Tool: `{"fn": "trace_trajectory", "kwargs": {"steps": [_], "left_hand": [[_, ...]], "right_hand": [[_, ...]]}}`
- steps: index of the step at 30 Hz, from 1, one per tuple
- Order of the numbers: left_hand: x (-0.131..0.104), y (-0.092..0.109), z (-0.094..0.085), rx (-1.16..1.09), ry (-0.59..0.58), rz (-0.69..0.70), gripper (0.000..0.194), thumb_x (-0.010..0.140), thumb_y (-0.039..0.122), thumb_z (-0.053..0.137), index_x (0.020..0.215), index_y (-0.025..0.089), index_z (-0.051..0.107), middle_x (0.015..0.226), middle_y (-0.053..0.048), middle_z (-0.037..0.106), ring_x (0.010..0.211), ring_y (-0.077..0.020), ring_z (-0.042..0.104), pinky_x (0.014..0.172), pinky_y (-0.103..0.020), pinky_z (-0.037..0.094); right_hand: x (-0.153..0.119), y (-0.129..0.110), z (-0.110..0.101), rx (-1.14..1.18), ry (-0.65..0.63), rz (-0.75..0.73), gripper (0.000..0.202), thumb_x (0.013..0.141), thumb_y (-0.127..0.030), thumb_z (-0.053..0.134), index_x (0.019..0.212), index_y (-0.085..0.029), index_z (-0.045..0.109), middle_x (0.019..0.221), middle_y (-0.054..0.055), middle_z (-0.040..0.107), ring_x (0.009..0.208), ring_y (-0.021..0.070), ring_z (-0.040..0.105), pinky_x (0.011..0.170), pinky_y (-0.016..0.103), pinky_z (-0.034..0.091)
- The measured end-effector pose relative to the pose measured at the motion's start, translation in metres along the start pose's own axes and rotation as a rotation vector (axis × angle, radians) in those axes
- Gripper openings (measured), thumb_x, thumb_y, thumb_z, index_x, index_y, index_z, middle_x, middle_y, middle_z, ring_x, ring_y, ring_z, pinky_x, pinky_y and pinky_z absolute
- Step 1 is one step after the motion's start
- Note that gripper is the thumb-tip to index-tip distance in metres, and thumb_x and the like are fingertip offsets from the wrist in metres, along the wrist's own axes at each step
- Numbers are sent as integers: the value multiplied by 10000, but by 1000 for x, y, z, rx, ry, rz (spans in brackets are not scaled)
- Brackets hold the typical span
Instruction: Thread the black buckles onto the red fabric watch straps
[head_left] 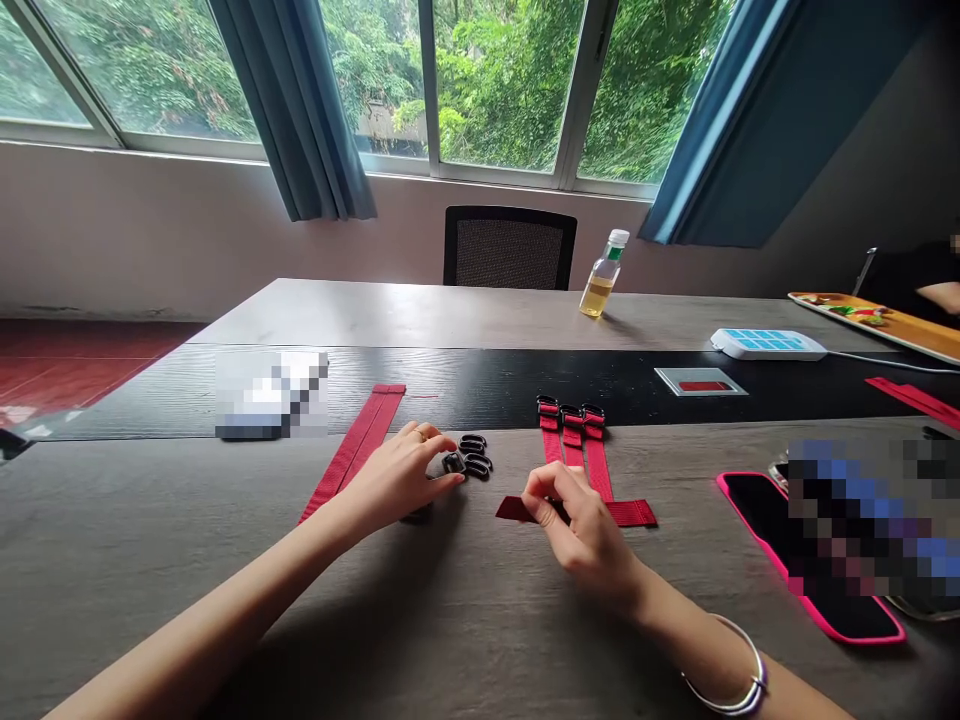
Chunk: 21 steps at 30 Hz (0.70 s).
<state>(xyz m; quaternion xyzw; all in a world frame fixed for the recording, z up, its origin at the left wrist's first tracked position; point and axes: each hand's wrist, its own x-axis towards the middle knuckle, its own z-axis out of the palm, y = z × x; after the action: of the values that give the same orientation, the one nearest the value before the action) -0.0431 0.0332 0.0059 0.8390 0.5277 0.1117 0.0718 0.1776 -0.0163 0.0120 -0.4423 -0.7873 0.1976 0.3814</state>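
Note:
My left hand [401,475] rests on the grey table, its fingertips pinching one black plastic buckle [453,463] at the edge of a small pile of black buckles [475,455]. My right hand [576,522] pinches the near end of a red webbing strap [517,509]. Just beyond that hand lie three red straps with black buckles fitted [572,440], side by side. Long plain red straps [358,443] lie under and beyond my left wrist.
A phone in a pink case [765,510] lies at the right. Farther back are a bottle of yellow liquid [602,276], a white and blue box [766,344], a small tray [700,382], a black chair [508,248] and another person's hand [941,296].

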Motion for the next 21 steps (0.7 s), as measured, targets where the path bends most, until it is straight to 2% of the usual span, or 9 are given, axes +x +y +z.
{"fn": "trace_trajectory", "kwargs": {"steps": [4,9,12,14,16,18,21], "left_hand": [[1,3,-3,90,8,-86,437,733,489,637,1019,162,586,1054,-107,606,1018,-286,529,838,-393,461],[2,6,-2,65,-44,-73,285,781,432,593,896,172,615,971,-89,626,964,-282,535,802,-384,460],[1,8,-1,0,-6,-70,243,770,398,606,869,177,612,942,-83,629,953,-278,531,805,-390,452],[-2,11,-1,-116,64,6,235,761,380,621,873,175,600,935,-80,626,934,-259,536,804,-382,451],[-7,16,-2,-289,128,140,227,771,356,620,899,173,579,929,-74,625,912,-230,544,799,-356,454],[-12,23,-3,-452,154,254,231,783,342,617,931,173,565,906,-64,628,874,-203,554,771,-322,461],[-18,33,-3,-604,145,288,258,788,354,621,964,175,563,871,-54,625,808,-179,567,715,-290,471]], "right_hand": [[-2,0,4,38,-79,9,118,864,-185,418,767,-197,484,648,6,577,641,146,511,617,276,402],[-4,1,8,132,-144,57,101,865,-212,419,772,-199,459,642,-1,567,599,133,501,578,267,390],[-4,2,9,285,-194,157,99,873,-262,419,794,-203,437,618,-18,541,550,115,487,543,254,379],[-2,3,9,429,-205,252,150,874,-341,437,815,-204,428,616,-23,533,542,111,493,526,246,377],[1,4,6,582,-184,361,249,849,-446,474,825,-205,417,614,-28,526,540,109,496,508,236,373],[4,4,4,693,-151,446,340,806,-528,513,825,-206,407,597,-37,517,524,103,479,493,225,363],[6,3,1,756,-141,489,392,774,-568,544,824,-206,402,571,-51,507,493,89,436,482,217,337]]}}
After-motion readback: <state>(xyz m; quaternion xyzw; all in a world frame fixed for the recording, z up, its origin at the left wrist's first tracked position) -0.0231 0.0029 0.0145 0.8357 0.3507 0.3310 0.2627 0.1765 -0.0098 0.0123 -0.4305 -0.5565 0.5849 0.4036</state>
